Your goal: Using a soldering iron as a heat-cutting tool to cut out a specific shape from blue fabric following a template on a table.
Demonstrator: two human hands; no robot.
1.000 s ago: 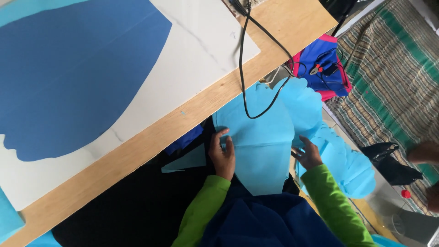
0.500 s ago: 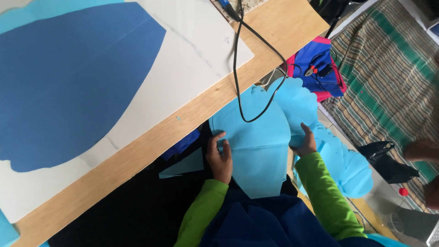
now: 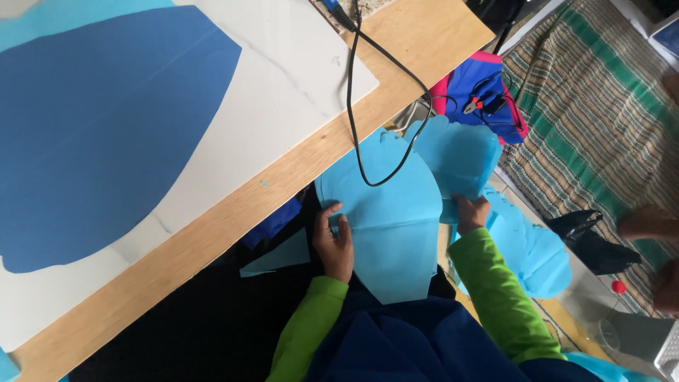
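Note:
A light blue cut fabric piece [image 3: 392, 226] lies over my lap, below the table edge. My left hand [image 3: 334, 242] grips its left edge, thumb on top. My right hand [image 3: 472, 213] pinches the right side, where a second light blue piece [image 3: 460, 152] overlaps behind it. More light blue pieces [image 3: 534, 244] hang to the right of my right arm. Both sleeves are bright green. A black cable [image 3: 368, 152] loops down from the table across the fabric.
The wooden table [image 3: 297, 173] carries a white board [image 3: 283, 78] with a large dark blue fabric shape [image 3: 99, 134]. A pink and blue garment [image 3: 488, 88] lies on a striped mat [image 3: 601, 120]. Another person's feet [image 3: 654, 240] show at the right. A black object [image 3: 590, 240] sits on the floor.
My right hand has shifted up and left along the fabric's right edge. The left hand stays on the left edge. The view has drifted slightly.

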